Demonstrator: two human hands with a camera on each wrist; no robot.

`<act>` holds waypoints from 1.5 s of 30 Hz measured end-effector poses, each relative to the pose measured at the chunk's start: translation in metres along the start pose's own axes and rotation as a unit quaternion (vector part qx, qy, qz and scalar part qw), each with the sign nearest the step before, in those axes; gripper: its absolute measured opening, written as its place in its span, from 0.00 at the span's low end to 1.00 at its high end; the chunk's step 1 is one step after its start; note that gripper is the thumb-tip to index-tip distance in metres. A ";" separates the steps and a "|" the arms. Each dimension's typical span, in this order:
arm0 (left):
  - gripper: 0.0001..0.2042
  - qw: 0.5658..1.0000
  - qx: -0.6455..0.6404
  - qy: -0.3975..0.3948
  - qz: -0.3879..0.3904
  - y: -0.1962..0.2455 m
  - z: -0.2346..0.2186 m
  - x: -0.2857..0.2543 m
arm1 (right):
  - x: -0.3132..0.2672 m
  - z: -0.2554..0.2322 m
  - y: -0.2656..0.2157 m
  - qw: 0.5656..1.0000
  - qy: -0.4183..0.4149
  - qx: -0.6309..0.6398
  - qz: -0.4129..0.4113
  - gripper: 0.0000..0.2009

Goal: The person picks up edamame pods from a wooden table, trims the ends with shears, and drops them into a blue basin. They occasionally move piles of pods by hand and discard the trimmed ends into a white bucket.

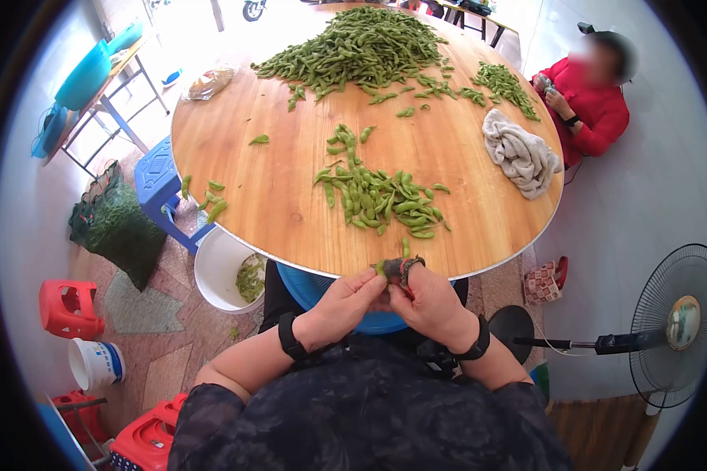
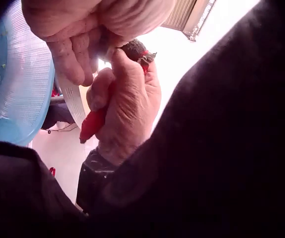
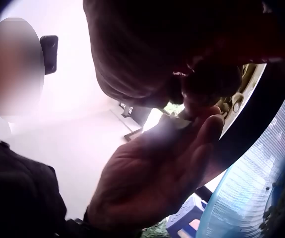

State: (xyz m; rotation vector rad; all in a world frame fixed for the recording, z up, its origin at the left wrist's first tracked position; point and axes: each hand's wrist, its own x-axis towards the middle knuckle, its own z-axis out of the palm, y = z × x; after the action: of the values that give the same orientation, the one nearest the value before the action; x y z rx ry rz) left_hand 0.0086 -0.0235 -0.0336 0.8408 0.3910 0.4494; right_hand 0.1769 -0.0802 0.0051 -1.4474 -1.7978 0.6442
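Note:
At the near table edge in the head view, the left hand (image 1: 344, 304) pinches a green pod (image 1: 380, 268) between thumb and fingers. Close against it is the right hand (image 1: 434, 304), with a dark wrap (image 1: 401, 267) on a finger. The left wrist view shows that hand (image 2: 127, 106) curled round a red object (image 2: 93, 124); what it is cannot be told. In the right wrist view the left hand (image 3: 145, 173) meets the shadowed right hand (image 3: 132, 54). A small pile of pods (image 1: 381, 196) lies on the round table (image 1: 251, 188) beyond both hands.
A large pod heap (image 1: 361, 47) covers the table's far side, with a cloth (image 1: 520, 153) at the right. Below the hands is a blue basket (image 1: 298, 286), beside a white bucket (image 1: 212, 271). A fan (image 1: 675, 326) stands right; a person in red (image 1: 601, 118) sits beyond.

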 end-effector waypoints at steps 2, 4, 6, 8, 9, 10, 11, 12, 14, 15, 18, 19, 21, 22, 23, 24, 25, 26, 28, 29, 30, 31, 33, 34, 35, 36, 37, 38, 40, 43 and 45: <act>0.16 0.997 0.058 0.032 0.041 -0.001 -0.002 0.000 | -0.001 -0.001 -0.002 0.999 0.023 -0.013 -0.025 0.11; 0.15 0.995 0.072 0.052 0.043 0.006 0.002 -0.003 | -0.001 -0.013 -0.011 0.995 0.051 0.010 0.081 0.09; 0.14 0.993 0.085 0.072 0.044 0.009 -0.001 -0.006 | 0.000 -0.019 0.001 0.991 0.048 0.099 0.081 0.08; 0.09 0.991 0.110 0.064 0.049 0.008 -0.006 -0.009 | -0.002 -0.022 0.000 0.961 0.043 0.247 0.113 0.08; 0.09 0.991 0.110 0.066 0.049 0.008 -0.006 -0.009 | 0.000 -0.022 -0.006 0.961 0.041 0.249 0.114 0.08; 0.07 0.992 0.098 0.068 0.034 0.009 -0.006 -0.009 | 0.001 -0.020 -0.010 0.962 0.023 0.242 0.127 0.08; 0.06 0.994 0.086 0.071 0.018 0.010 -0.005 -0.010 | 0.002 -0.019 -0.011 0.962 0.006 0.236 0.140 0.09; 0.06 0.994 0.085 0.072 0.017 0.011 -0.005 -0.011 | 0.002 -0.018 -0.010 0.961 0.004 0.237 0.141 0.09; 0.07 0.994 0.085 0.065 0.008 0.011 -0.005 -0.014 | -0.001 -0.015 -0.005 0.962 -0.083 0.192 0.178 0.11; 0.07 0.994 0.082 0.067 0.003 0.011 -0.005 -0.016 | -0.001 -0.014 -0.005 0.960 -0.084 0.195 0.182 0.11; 0.08 0.986 0.156 0.052 -0.009 0.015 -0.003 -0.017 | 0.003 -0.015 -0.005 0.955 -0.103 0.236 0.148 0.10; 0.08 0.981 0.190 0.045 0.011 0.016 0.001 -0.017 | 0.004 -0.015 -0.004 0.954 -0.123 0.234 0.142 0.09; 0.09 0.973 0.224 0.038 0.030 0.014 0.001 -0.017 | 0.006 -0.017 -0.005 0.952 -0.144 0.232 0.137 0.07; 0.09 0.964 0.258 0.041 0.040 0.011 -0.002 -0.016 | 0.007 -0.020 -0.008 0.944 -0.159 0.239 0.163 0.06; 0.10 0.954 0.292 0.045 0.051 0.008 -0.004 -0.016 | 0.008 -0.022 -0.011 0.935 -0.175 0.245 0.188 0.05; 0.10 0.954 0.291 0.045 0.051 0.007 -0.004 -0.016 | 0.010 -0.025 -0.014 0.935 -0.176 0.245 0.189 0.05; 0.09 0.942 0.322 0.048 0.080 0.007 -0.005 -0.015 | 0.011 -0.028 -0.019 0.924 -0.192 0.251 0.218 0.04; 0.09 0.928 0.353 0.051 0.109 0.007 -0.005 -0.015 | 0.012 -0.029 -0.021 0.912 -0.207 0.256 0.247 0.04; 0.09 0.896 0.420 0.063 0.134 0.008 -0.002 -0.017 | 0.007 -0.022 -0.011 0.927 -0.195 0.236 0.217 0.04; 0.09 0.857 0.484 0.075 0.159 0.010 0.000 -0.017 | 0.005 -0.018 -0.006 0.941 -0.183 0.216 0.187 0.05; 0.09 0.857 0.484 0.073 0.159 0.013 0.002 -0.018 | 0.003 -0.015 -0.002 0.941 -0.181 0.215 0.188 0.05; 0.09 0.804 0.557 0.073 0.196 0.016 0.005 -0.018 | 0.000 -0.013 0.000 0.953 -0.178 0.180 0.169 0.05; 0.10 0.743 0.624 0.073 0.230 0.019 0.007 -0.019 | -0.002 -0.011 0.000 0.963 -0.174 0.144 0.150 0.06; 0.10 0.738 0.628 0.059 0.240 0.020 0.006 -0.019 | -0.001 -0.010 -0.004 0.964 -0.167 0.146 0.148 0.06; 0.10 0.732 0.632 0.045 0.250 0.021 0.005 -0.020 | -0.002 -0.009 -0.005 0.965 -0.160 0.147 0.146 0.07; 0.10 0.732 0.632 0.044 0.250 0.020 0.002 -0.021 | -0.002 -0.008 -0.006 0.965 -0.159 0.147 0.147 0.07; 0.10 0.868 0.480 0.021 0.130 0.018 -0.004 -0.023 | -0.003 -0.007 -0.005 0.958 -0.168 0.170 0.157 0.06; 0.10 0.954 0.301 -0.004 0.002 0.017 -0.007 -0.024 | -0.004 -0.006 -0.004 0.950 -0.177 0.193 0.167 0.06; 0.10 0.992 0.099 0.011 -0.074 0.017 -0.004 -0.025 | -0.007 0.002 0.000 0.968 -0.141 0.179 0.101 0.06; 0.08 0.976 -0.173 -0.014 -0.129 0.013 -0.010 -0.020 | -0.002 0.003 0.008 0.992 -0.103 0.042 -0.052 0.05; 0.08 0.966 -0.223 -0.031 -0.125 0.011 -0.010 -0.014 | 0.004 -0.005 0.009 0.982 -0.101 -0.081 -0.134 0.04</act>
State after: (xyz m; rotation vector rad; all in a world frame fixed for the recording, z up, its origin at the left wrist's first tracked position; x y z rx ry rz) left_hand -0.0104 -0.0174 -0.0289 0.3589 0.3162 0.2587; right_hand 0.1862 -0.0745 0.0023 -1.2447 -2.2014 0.5309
